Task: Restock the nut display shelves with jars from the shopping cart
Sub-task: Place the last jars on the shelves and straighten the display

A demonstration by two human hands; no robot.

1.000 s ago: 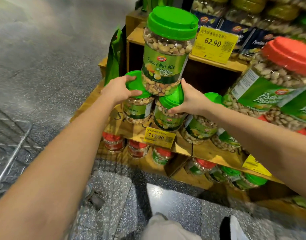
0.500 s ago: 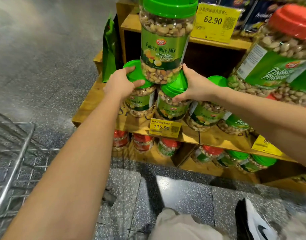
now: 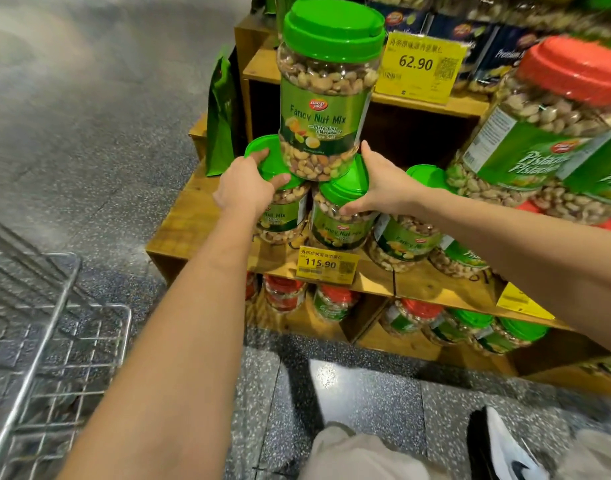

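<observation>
While the tall clear plastic jar of Fancy Nut Mix with the green screw lid [image 3: 326,98] stands stacked on two jars below it, you have a hand on each of those supports. Your left hand [image 3: 248,183] curls over the green lid of the left lower nut-mix jar [image 3: 281,209], fingers on the lid top, thumb at its near rim. Your right hand [image 3: 383,188] cups the green lid of the right lower nut-mix jar [image 3: 342,213], thumb at the near rim, fingers reaching up beside the top jar's base. Neither hand grips the top jar; both are half closed around the lids.

Place: middle tier of the wooden display shelf [image 3: 376,282], just above the yellow price tag reading 115.90 [image 3: 326,266]. More green-lidded jars sit to the right, red-lidded pistachio jars [image 3: 553,133] farther right, more jars on the lower tier.

Step in hand, by my reading: steadying or squaring the two base jars so the stacked one sits level. The top jar bridges both lids.

Next move: ease off both lids together, watch the top jar for any lean, then turn left to the wire shopping cart [image 3: 37,341] near your left arm. Cart contents cannot be made out from here.
</observation>
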